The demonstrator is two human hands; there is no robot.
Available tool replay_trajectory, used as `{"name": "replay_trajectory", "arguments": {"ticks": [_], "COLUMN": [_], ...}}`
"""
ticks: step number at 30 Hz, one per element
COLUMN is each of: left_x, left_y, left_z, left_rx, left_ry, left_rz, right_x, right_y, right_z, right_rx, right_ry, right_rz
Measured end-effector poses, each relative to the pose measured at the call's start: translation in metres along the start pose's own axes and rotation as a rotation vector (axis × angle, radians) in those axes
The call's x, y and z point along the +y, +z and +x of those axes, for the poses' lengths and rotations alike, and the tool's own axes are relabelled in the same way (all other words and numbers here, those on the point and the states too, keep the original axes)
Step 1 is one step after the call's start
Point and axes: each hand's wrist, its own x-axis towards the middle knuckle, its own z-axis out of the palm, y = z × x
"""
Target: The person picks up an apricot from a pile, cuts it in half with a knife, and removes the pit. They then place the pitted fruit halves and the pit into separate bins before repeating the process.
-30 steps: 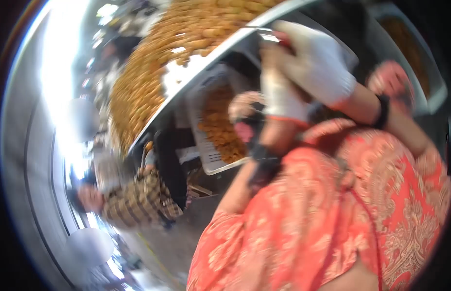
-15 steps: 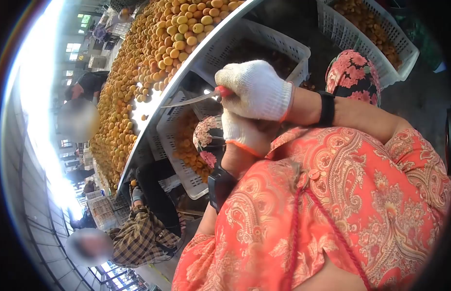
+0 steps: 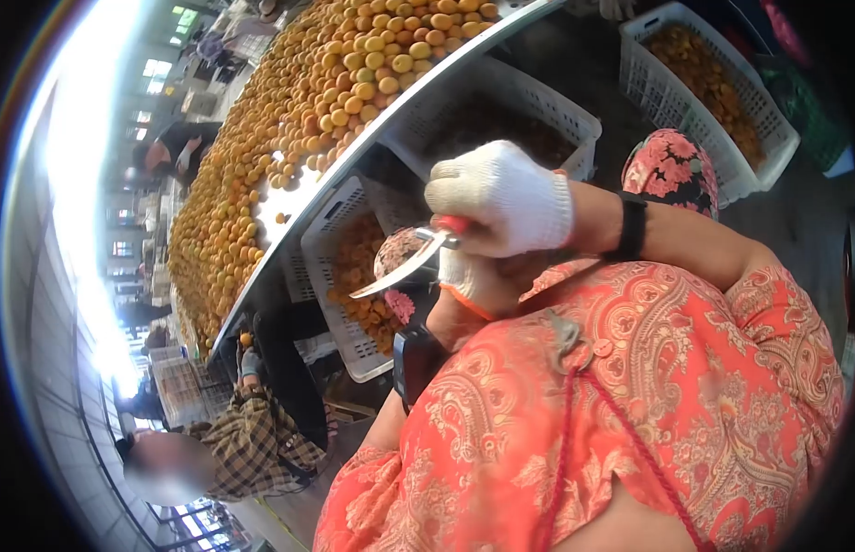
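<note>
My right hand (image 3: 510,198), in a white knit glove, is closed around a knife (image 3: 402,270). Its red handle shows at the fingers, and the curved blade points out to the lower left. Tucked under the right hand is my left hand (image 3: 472,281), in a white glove with an orange cuff edge. The left fingers are hidden, and I cannot see whether they hold anything. Both hands are close in front of my patterned red clothing (image 3: 556,405). Beyond them lies a table edge (image 3: 354,152) with a large heap of apricots (image 3: 372,55).
Below the table edge stand a white crate of cut fruit pieces (image 3: 352,363) and a crate with dark contents (image 3: 584,152). Another crate of fruit pieces (image 3: 635,37) is at the upper right. A co-worker in a checked shirt (image 3: 262,437) sits at the lower left.
The knife blade has swung downward and turned to show its flat side. Both hands sit slightly lower and further right in view. The view itself has shifted a little.
</note>
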Motion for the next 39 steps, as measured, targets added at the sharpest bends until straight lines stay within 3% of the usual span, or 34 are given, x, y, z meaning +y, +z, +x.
{"name": "replay_trajectory", "arguments": {"ticks": [1,3,4,6,8,10,13,16,17,20,22,26,28,30,33,35,36,38,39], "left_x": [-0.003,0.03,0.028,0.012,0.006,0.028,0.054,0.038,0.049,0.031,0.055,0.053,0.062,0.071,0.07,0.067,0.067,0.068,0.068], "left_y": [0.001,0.009,0.004,-0.006,-0.016,-0.015,-0.019,-0.025,-0.022,-0.027,-0.024,-0.028,-0.029,-0.036,-0.037,-0.041,-0.043,-0.049,-0.055], "left_z": [-0.006,0.003,0.008,0.009,0.02,0.032,0.037,0.04,0.037,0.031,0.03,0.017,0.007,0.004,0.002,0.002,0.001,-0.003,-0.004], "left_rx": [0.007,0.021,-0.004,-0.102,-0.034,0.289,0.435,0.468,0.401,0.325,0.301,0.236,0.225,0.189,0.158,0.129,0.104,0.104,0.132], "left_ry": [-0.007,-0.368,-0.348,-0.353,-0.349,-0.357,-0.477,-0.409,-0.452,-0.418,-0.422,-0.21,-0.159,-0.231,-0.154,-0.134,-0.122,-0.157,-0.188], "left_rz": [-0.002,-1.031,-1.02,-1.603,-1.487,-0.955,-1.054,-0.995,-1.077,-0.911,-0.907,-0.806,-0.907,-0.846,-0.826,-0.779,-0.735,-0.728,-0.675], "right_x": [-0.001,-0.004,0.0,0.002,0.009,-0.001,-0.006,-0.004,-0.004,-0.005,-0.025,-0.036,-0.043,-0.043,-0.034,-0.029,-0.026,-0.016,-0.016], "right_y": [-0.002,-0.003,-0.002,-0.002,-0.001,-0.014,-0.023,-0.023,-0.023,-0.022,-0.031,-0.029,-0.026,-0.039,-0.02,-0.01,-0.01,-0.014,-0.006], "right_z": [0.001,0.0,0.0,0.003,0.007,0.01,0.003,-0.006,-0.006,0.0,0.01,0.011,0.015,0.02,0.016,0.017,0.019,0.02,0.024], "right_rx": [0.019,0.051,0.068,0.173,0.27,0.275,0.186,0.004,0.018,0.032,-0.149,-0.163,-0.055,-0.182,-0.093,0.051,0.05,0.23,0.415], "right_ry": [-0.035,-0.065,-0.074,-0.1,-0.061,0.019,0.092,0.154,0.133,0.094,0.491,0.501,0.508,0.811,0.718,0.57,0.565,0.848,0.859], "right_rz": [0.059,0.102,0.086,0.142,0.067,-0.047,-0.143,-0.174,-0.175,-0.073,0.225,0.479,0.696,0.846,0.861,0.54,0.54,0.889,0.76]}}
